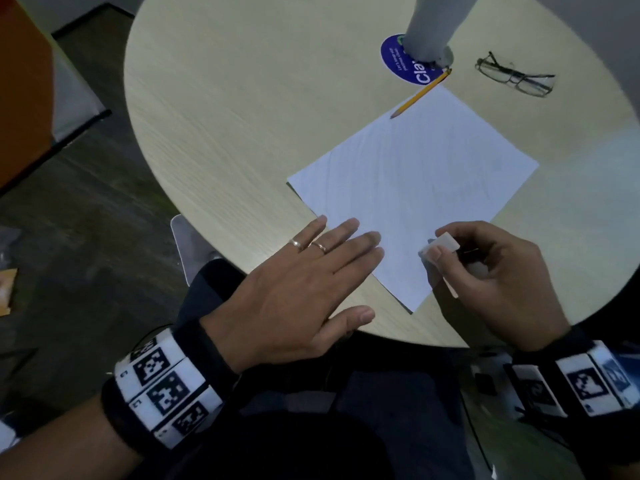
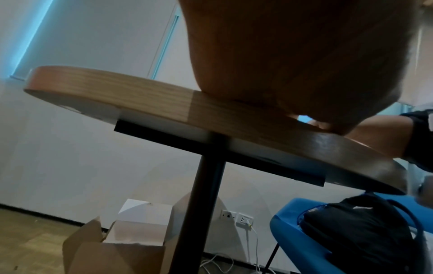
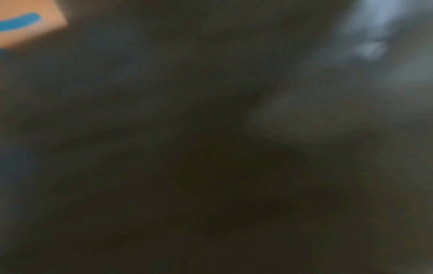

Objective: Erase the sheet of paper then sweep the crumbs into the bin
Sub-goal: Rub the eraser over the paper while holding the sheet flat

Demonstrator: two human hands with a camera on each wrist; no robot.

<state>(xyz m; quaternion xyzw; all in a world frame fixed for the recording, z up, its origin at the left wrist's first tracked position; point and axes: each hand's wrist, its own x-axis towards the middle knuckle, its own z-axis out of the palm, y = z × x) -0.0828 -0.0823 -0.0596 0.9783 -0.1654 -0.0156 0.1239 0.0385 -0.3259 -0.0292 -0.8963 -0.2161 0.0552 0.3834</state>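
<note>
The sheet of paper is lying flat and turned cornerwise on the near right part of the round worktop, its near corner pointing toward the rim. It is white, thin and faintly wrinkled, with only pale grey traces showing. The left hand is resting palm down across the sheet's near left edge, its fingers stretched out straight and close together, two rings on them. The right hand is hovering at the sheet's near right edge, thumb and forefinger pinching a small white eraser, a soft rectangular block.

At the sheet's far corner a yellow pencil is lying slantwise, its butt end reaching onto a round blue sticker with white lettering. A grey column is standing on that sticker and hiding part of it. Just right of it a pair of dark-framed glasses is sitting unfolded, well apart from both hands.

The worktop is pale wood-grain laminate, and the left wrist view is showing its banded edge on a black central post. Under it an open cardboard box is standing on wood-look flooring beside a blue chair carrying a black bag. The right wrist view is too dark and blurred to read
</note>
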